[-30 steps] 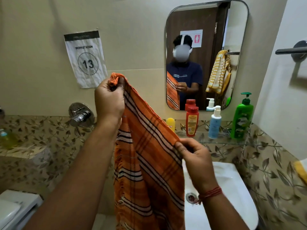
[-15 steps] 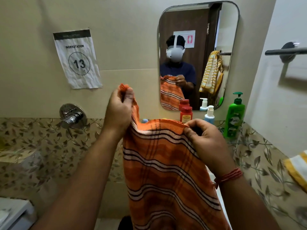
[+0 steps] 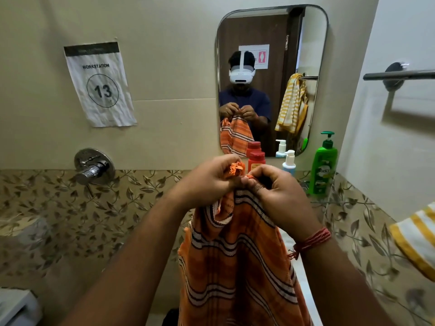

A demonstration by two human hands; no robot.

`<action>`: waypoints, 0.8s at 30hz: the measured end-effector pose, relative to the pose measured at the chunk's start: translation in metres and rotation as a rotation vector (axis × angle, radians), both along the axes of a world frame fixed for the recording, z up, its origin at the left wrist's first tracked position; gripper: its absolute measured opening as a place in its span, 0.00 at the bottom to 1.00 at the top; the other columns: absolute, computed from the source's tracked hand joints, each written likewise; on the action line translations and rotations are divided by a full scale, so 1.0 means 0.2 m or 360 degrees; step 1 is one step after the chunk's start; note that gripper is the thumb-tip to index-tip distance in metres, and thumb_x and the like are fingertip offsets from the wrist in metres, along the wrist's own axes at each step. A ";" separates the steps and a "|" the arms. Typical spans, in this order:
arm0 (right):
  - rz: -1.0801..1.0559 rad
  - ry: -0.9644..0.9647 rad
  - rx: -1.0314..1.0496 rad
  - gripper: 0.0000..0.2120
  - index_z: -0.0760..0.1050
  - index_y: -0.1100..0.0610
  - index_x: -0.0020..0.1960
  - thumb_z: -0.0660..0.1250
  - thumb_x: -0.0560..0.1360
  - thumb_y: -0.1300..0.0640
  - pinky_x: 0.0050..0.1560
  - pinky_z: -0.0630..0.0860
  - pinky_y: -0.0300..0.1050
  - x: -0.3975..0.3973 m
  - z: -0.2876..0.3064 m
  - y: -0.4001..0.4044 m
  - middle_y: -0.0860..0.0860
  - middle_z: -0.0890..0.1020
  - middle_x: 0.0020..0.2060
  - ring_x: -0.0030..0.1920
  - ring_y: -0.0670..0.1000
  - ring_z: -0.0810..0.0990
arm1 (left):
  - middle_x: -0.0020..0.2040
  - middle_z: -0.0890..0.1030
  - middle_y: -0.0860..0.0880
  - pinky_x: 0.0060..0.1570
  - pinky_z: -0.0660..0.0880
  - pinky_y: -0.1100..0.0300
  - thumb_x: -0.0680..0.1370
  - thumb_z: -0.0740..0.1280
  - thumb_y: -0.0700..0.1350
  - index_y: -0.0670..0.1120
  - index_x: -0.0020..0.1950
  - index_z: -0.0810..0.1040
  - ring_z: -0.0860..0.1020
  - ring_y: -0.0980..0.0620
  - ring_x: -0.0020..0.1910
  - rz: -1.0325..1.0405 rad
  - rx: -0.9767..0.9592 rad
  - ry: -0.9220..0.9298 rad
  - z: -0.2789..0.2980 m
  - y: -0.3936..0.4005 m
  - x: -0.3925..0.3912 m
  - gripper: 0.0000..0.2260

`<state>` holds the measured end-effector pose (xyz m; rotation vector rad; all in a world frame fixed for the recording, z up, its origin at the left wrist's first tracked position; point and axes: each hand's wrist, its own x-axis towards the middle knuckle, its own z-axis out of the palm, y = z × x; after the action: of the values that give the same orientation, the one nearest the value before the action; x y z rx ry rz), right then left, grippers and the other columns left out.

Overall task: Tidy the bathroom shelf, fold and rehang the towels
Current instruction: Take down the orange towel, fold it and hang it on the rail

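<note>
The left hand and right hand now meet in front of the mirror, where a moment ago they were spread apart along the top edge of the orange towel. Both hands' fingers are curled and pinch the towel's upper corners, touching each other. The towel hangs doubled below them over the sink, so the first fold looks made, though how well the edges line up is hard to see. The towel bar at right is bare.
</note>
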<state>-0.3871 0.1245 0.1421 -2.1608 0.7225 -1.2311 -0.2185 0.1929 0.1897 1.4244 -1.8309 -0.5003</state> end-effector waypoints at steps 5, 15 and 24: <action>0.0503 -0.0021 0.0438 0.05 0.77 0.55 0.47 0.65 0.79 0.54 0.49 0.78 0.59 -0.05 -0.03 -0.01 0.57 0.80 0.42 0.45 0.56 0.80 | 0.44 0.80 0.49 0.42 0.78 0.61 0.80 0.68 0.43 0.48 0.50 0.78 0.80 0.53 0.43 0.0114 -0.0075 -0.0085 0.03 0.02 -0.02 0.00; 0.0510 0.0389 0.0413 0.12 0.82 0.55 0.52 0.63 0.80 0.49 0.56 0.79 0.47 -0.01 -0.03 0.00 0.46 0.77 0.54 0.56 0.49 0.78 | 0.39 0.78 0.54 0.34 0.74 0.70 0.80 0.67 0.36 0.47 0.48 0.76 0.78 0.65 0.36 0.0309 -0.0557 -0.0157 0.06 0.00 -0.05 0.06; -0.0244 0.0737 -0.0340 0.11 0.78 0.51 0.59 0.59 0.81 0.52 0.65 0.72 0.45 0.07 -0.13 0.07 0.45 0.75 0.60 0.60 0.47 0.71 | 0.42 0.83 0.46 0.31 0.73 0.71 0.79 0.64 0.33 0.41 0.50 0.78 0.80 0.57 0.37 0.0690 -0.0852 -0.0144 0.09 0.02 0.03 0.06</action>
<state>-0.3730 0.1385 0.1153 -2.6517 0.9974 -0.9156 -0.2126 0.1961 0.2082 1.4108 -1.4997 0.2604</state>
